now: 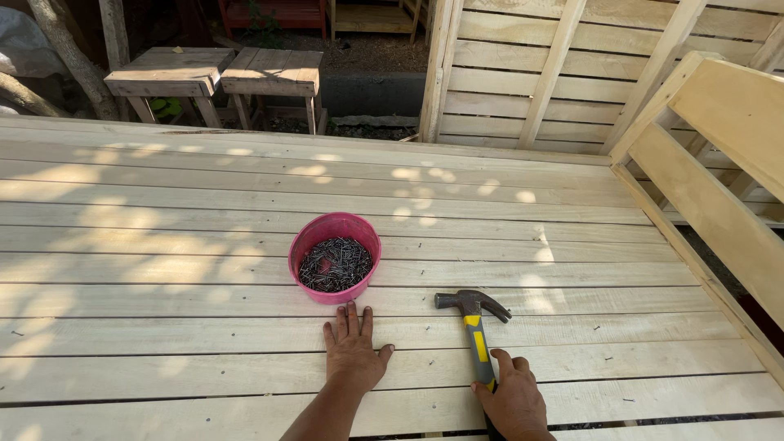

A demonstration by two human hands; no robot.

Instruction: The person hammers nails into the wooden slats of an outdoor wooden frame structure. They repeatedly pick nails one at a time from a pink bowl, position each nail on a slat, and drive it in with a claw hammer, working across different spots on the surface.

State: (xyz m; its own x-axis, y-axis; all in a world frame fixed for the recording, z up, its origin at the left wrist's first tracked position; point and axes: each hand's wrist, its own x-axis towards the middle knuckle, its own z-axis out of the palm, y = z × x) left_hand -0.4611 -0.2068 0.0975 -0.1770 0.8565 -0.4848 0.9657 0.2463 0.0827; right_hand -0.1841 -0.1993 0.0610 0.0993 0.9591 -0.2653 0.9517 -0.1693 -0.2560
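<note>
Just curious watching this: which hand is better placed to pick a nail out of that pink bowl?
The left hand, probably. It lies flat on the planks with its fingertips just short of the pink bowl of nails, and it is empty. The right hand grips the hammer handle, farther away.

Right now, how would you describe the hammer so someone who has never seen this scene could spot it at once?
Start at the wide deck of pale wooden planks and find the pink bowl of dark nails near its middle. Just right of the bowl lies the hammer, its handle gripped by the right hand. It is the only tool there, with a dark claw head and a yellow-and-grey handle.
</note>
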